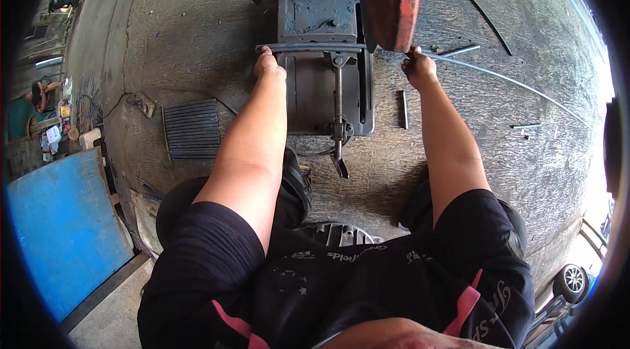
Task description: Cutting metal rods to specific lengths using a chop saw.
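A cut-off saw with a worn red blade guard (401, 1) stands on the floor in front of me, its grey metal base (305, 96) between my arms. Across the base, along the vise, lies a thin grey metal bar (315, 47). My left hand (268, 65) grips its left end, thumb on top. To the right of the guard, my right hand (419, 68) is closed on the long bar, which runs on to the right past my fist. The vise screw (338, 89) points toward me. The blade is hidden under the guard.
A bundle of cut bars (191, 129) lies left of the saw. Several loose offcuts lie on the right, among them a short bar (403, 110) and a dark strip (491, 27). A blue panel (72, 231) stands at the lower left; a person (44, 93) sits at the far left.
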A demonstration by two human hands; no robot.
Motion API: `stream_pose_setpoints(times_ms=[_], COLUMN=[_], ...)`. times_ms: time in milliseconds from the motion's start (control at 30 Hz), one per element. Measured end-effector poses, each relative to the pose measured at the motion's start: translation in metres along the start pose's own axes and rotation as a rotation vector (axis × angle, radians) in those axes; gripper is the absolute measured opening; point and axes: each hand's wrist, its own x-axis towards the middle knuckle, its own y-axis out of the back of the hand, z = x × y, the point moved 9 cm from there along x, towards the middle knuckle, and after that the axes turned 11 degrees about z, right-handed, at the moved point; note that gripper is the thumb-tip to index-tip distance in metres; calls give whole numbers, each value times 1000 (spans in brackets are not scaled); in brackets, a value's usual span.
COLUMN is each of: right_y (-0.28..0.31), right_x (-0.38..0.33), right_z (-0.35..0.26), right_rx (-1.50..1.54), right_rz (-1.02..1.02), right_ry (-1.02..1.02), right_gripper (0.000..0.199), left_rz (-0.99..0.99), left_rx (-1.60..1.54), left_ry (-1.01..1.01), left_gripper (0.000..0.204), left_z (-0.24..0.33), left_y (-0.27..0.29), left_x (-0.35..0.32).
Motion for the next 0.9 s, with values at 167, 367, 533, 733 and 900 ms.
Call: stream_pose_setpoints(times_ms=[167, 367, 533, 733, 900], right_y=[1, -2, 12, -21, -179], right_x=[-4, -1, 14, -86, -305], right_z=[0, 4, 5, -180, -281], right_rx=[-29, -6, -277, -963, -223], right_rz=[46, 45, 50, 574, -32], right_ry=[1, -46, -109, 610, 1101], right_gripper=[14, 14, 25, 51, 37], left_rz=[38, -34, -30, 44, 35], left_rx=[39, -40, -24, 31, 67], left_ry=[-4, -2, -5, 40, 84], left_gripper=[41, 59, 60, 52, 67], left_z=[2, 0, 0, 5, 3], left_y=[1, -3, -1, 6, 7], left_x=[-3, 0, -3, -18, -25])
